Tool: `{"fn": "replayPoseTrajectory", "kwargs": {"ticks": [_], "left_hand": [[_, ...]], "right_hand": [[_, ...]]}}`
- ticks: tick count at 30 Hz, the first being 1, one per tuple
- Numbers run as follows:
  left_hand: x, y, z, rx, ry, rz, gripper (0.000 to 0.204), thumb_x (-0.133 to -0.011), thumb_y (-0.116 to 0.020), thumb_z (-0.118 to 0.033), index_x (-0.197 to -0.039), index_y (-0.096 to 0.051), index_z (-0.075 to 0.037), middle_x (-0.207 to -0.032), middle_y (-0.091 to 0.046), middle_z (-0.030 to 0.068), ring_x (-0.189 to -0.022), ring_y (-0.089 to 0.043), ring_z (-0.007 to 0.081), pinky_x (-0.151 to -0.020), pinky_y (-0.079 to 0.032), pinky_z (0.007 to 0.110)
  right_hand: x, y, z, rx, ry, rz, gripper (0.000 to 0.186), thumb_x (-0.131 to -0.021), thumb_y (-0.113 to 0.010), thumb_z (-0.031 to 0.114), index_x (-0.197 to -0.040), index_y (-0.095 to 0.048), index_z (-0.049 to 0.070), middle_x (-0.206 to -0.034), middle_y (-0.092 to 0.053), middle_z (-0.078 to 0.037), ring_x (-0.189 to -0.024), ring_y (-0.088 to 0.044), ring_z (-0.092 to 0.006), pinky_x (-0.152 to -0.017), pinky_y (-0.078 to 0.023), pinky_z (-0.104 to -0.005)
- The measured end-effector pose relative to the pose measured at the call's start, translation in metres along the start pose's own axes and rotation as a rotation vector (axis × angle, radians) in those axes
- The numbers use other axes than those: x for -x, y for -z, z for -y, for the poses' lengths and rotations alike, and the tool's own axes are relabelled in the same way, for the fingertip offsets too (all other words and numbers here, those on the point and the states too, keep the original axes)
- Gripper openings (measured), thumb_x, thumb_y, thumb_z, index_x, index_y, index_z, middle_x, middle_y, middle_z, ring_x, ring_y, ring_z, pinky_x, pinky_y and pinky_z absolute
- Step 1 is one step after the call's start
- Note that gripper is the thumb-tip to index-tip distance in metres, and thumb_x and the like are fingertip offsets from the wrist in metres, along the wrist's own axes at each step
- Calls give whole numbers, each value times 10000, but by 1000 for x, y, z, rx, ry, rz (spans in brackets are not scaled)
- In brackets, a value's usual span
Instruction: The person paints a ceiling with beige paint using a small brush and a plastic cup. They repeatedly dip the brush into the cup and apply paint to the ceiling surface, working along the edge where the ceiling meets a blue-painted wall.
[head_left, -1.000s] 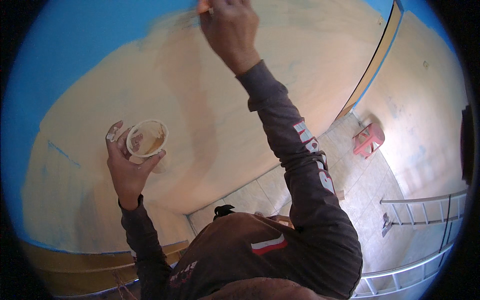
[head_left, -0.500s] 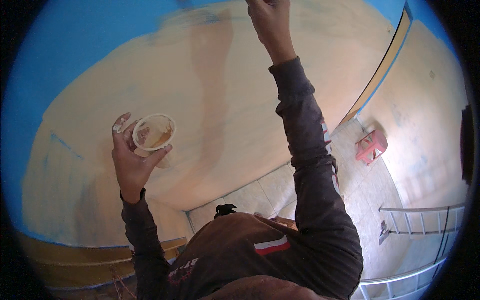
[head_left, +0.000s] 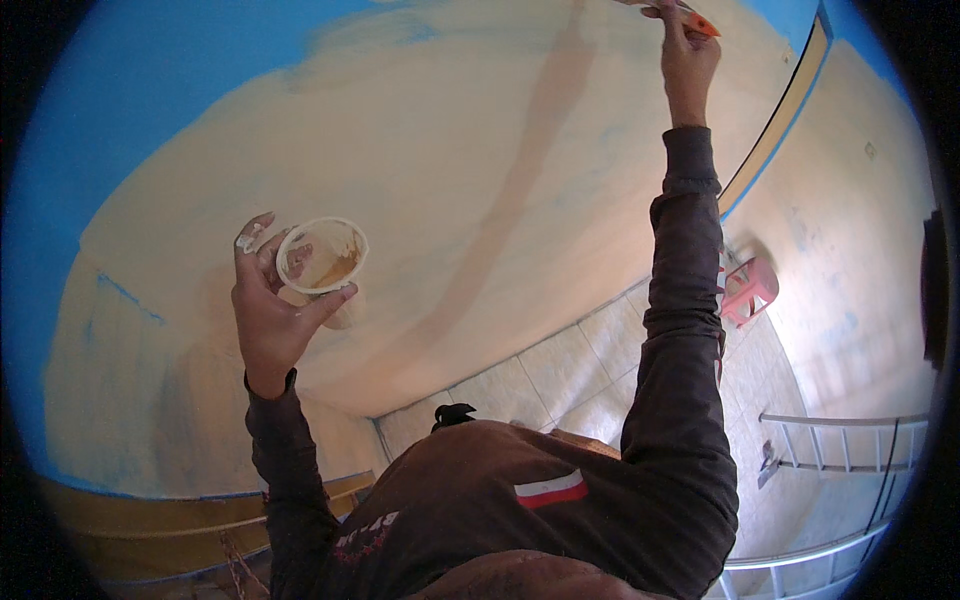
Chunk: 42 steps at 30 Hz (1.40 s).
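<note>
In my left hand (head_left: 276,318) is a small round translucent plastic tub (head_left: 345,228), tilted so that its mouth shows. Tan paint coats part of the inside, and pale smears mark my fingers. At the top, my right hand (head_left: 690,65) is closed round what looks like a paintbrush (head_left: 704,25) with an orange handle end; its bristles are out of view. My right arm reaches up before the wall (head_left: 480,140), where streaky beige paint meets blue.
On the tiled floor (head_left: 560,365) to the right stands a pink plastic stool (head_left: 752,285). A metal ladder (head_left: 845,447) is at the lower right. A framed opening edge (head_left: 785,115) runs down the right side. Brown-yellow ledges (head_left: 170,530) lie at the lower left.
My right hand has swung to the right along the top, bringing the orange handle end into view. My left hand and the tub have shifted slightly right.
</note>
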<state>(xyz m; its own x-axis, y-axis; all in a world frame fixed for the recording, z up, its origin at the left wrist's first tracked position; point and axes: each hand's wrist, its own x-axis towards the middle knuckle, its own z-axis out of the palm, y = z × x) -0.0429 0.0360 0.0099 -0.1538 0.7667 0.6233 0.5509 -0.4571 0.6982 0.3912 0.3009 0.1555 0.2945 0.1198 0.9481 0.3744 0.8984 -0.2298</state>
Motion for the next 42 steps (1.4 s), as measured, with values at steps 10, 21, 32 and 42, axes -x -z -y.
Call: {"fn": "replayPoseTrajectory", "kwargs": {"ticks": [10,21,32,42], "left_hand": [[-2,-4,-11,-119,-32,3,1013,-660,-947,-60,-1464,-331,-51,-1276,-644,237,-1196,-650,289,-1027,-548,412],[4,-8,-10,-65,15,-17,999,-667,-926,-48,-1474,-339,-65,-1308,-602,221,-1228,-618,293,-1047,-532,436],[9,-14,-18,-63,49,-35,976,-687,-910,-29,-1480,-344,-79,-1317,-607,219,-1230,-619,288,-1036,-537,420],[14,-14,-22,-95,57,-19,933,-720,-892,-64,-1482,-354,-87,-1342,-595,232,-1236,-614,326,-1049,-528,462]], "right_hand": [[33,-45,25,591,364,-181,134,-950,-702,130,-1047,-749,51,-882,-719,-77,-746,-607,-198,-654,-507,-325],[70,-123,157,-6,467,-54,90,-786,-745,144,-865,-716,111,-821,-669,-78,-850,-627,-299,-627,-549,-410],[-18,-76,42,639,229,-84,214,-989,-635,198,-1098,-678,19,-898,-694,-120,-844,-630,-266,-644,-562,-364],[60,-173,172,224,536,-76,118,-806,-731,190,-828,-711,75,-781,-688,-112,-812,-643,-312,-586,-557,-424]]}}
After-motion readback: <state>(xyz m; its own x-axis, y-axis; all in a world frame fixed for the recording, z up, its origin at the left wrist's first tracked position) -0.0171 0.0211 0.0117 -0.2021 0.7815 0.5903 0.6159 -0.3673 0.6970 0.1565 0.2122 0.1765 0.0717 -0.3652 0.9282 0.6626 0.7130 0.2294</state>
